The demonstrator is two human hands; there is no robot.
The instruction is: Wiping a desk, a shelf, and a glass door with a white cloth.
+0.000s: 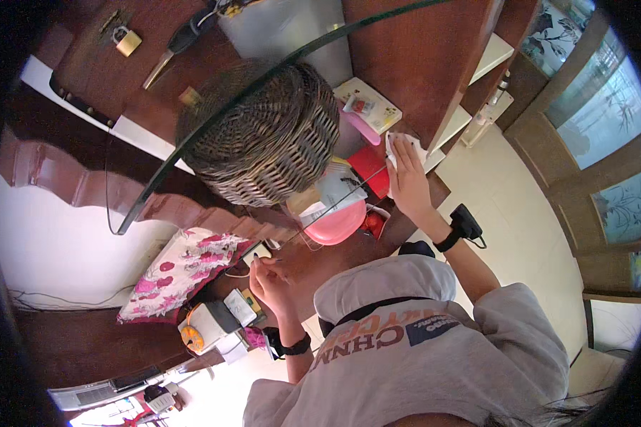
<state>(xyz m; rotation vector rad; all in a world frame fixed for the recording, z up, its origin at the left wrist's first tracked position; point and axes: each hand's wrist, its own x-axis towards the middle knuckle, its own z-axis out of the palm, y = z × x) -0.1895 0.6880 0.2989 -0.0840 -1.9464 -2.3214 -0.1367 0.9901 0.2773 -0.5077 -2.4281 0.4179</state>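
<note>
My right hand (407, 181) lies flat with fingers extended on a white cloth or tissue (420, 151), pressed on the dark wooden surface beside a red packet (370, 169). Left of that packet, a pink basin (336, 227) has a clear plastic bag and papers lying over it. My left hand (270, 282) is raised near the wooden surface, its fingers loosely curled and apart, with nothing seen in it. A large wicker basket (267, 139) stands behind the basin, seen through a glass pane. Beyond the red packet are a pink-handled object (362, 128) and a white tray or box (371, 104).
A curved glass edge (235, 101) crosses above the basket. A brass padlock (127, 42) and a dark-handled tool (184, 40) lie at upper left. Floral fabric (184, 272) and a white box-like item (205, 320) are at lower left. Shelves (453, 125) stand at the right.
</note>
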